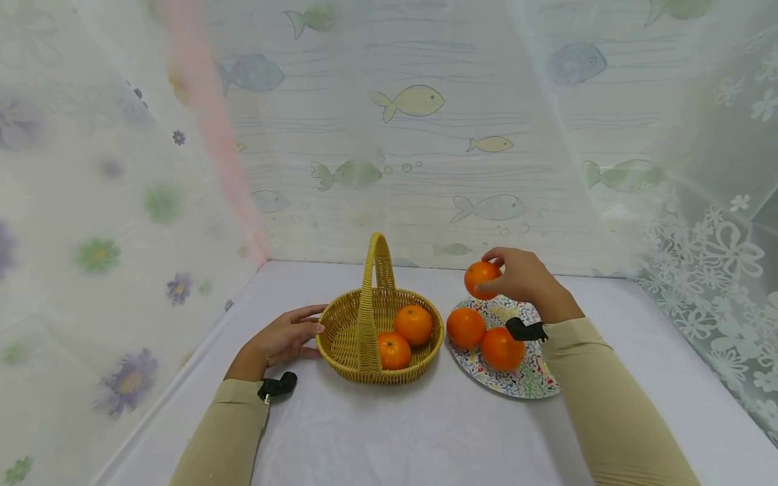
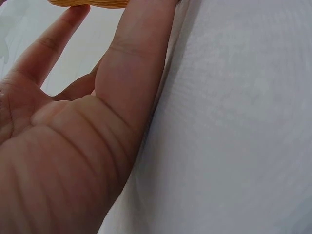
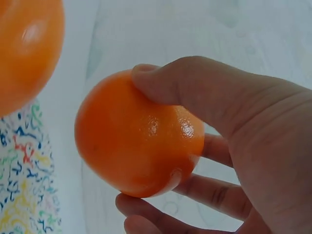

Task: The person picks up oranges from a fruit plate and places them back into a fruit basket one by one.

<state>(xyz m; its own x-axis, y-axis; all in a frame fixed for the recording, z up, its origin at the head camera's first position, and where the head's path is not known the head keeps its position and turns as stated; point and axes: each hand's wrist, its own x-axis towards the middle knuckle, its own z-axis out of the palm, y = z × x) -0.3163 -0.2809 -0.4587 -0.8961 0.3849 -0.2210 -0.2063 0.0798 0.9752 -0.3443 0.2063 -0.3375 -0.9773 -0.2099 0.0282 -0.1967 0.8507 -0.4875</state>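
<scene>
My right hand [image 1: 515,275] grips an orange [image 1: 482,279] above the far side of a speckled plate [image 1: 516,385]. In the right wrist view, the thumb [image 3: 161,83] presses one side of this orange [image 3: 131,141] and the fingers curl round the other. Two more oranges lie on the plate, a left one [image 1: 466,328] and a right one [image 1: 502,349]. My left hand [image 1: 282,339] touches the left rim of a yellow wicker basket [image 1: 340,364] with extended fingers. Inside the basket's right half sit two oranges, one farther back [image 1: 414,325] and one nearer [image 1: 394,351].
The basket's tall arched handle [image 1: 367,304] stands up across its middle. Both basket and plate are on a white-covered table [image 1: 389,432]. A sheer curtain with fish prints [image 1: 419,101] hangs behind the table, and flowered curtains [image 1: 127,385] hang at the sides.
</scene>
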